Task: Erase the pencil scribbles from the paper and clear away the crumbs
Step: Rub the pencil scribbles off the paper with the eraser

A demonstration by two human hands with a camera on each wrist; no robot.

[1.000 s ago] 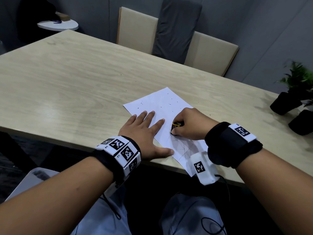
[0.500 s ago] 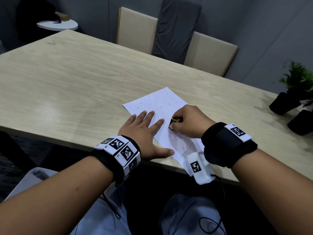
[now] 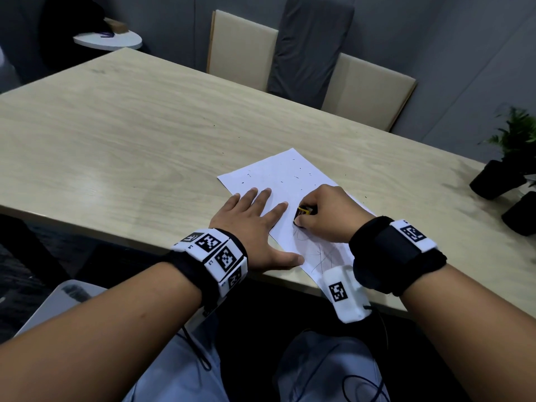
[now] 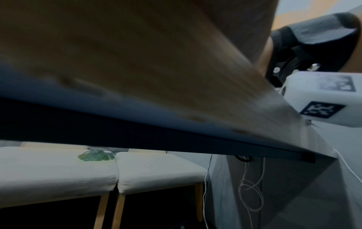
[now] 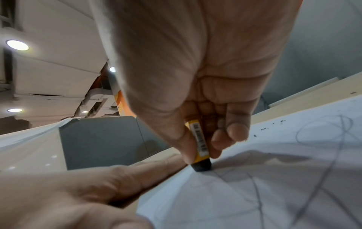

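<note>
A white sheet of paper lies near the table's front edge, with grey pencil scribbles on its near half and dark crumbs scattered over its far half. My left hand lies flat with fingers spread on the paper's left edge. My right hand pinches a black eraser in a yellow sleeve, its tip pressed on the paper. In the right wrist view the eraser stands on a scribble line, with crumbs beyond. The left wrist view shows mostly my palm.
The wooden table stretches left and back. Chairs stand behind it. Two potted plants sit at the right end. The paper's near corner overhangs the table's front edge.
My right hand with the eraser has shifted slightly left and back along the scribbles. The left hand has stayed flat on the paper.
</note>
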